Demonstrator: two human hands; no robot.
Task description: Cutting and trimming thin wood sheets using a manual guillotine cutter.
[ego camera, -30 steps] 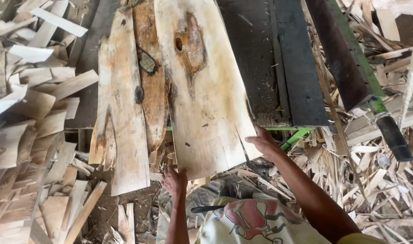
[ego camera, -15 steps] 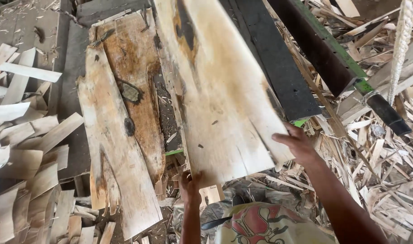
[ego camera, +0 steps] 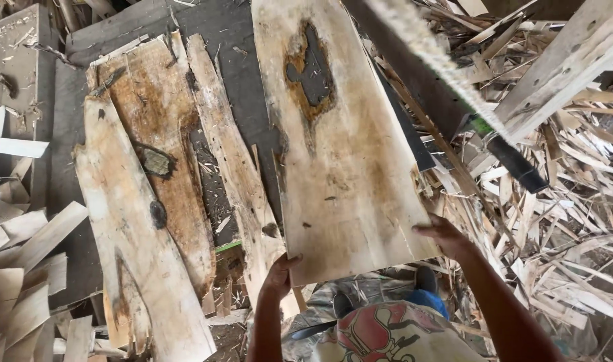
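Note:
A wide pale veneer sheet (ego camera: 340,147) with a dark rotten knot hole near its top is lifted at its near end. My left hand (ego camera: 277,275) grips its lower left corner from below. My right hand (ego camera: 447,238) holds its lower right edge. Left of it lie other rough veneer strips (ego camera: 159,181) with brown stains and dark knots, flat on a dark grey bench (ego camera: 236,74). A narrow strip (ego camera: 243,194) lies between them and the held sheet.
Heaps of pale wood scraps cover the floor at right (ego camera: 561,221) and left (ego camera: 18,268). A dark bar with a green and black end (ego camera: 494,144) slants at upper right. A thick rope (ego camera: 440,64) hangs across there. A timber beam (ego camera: 561,67) crosses the top right corner.
The wide sheet has swung rightward and its near end has come up toward me. Both hands stayed on its lower corners. The view shifted down and to the left.

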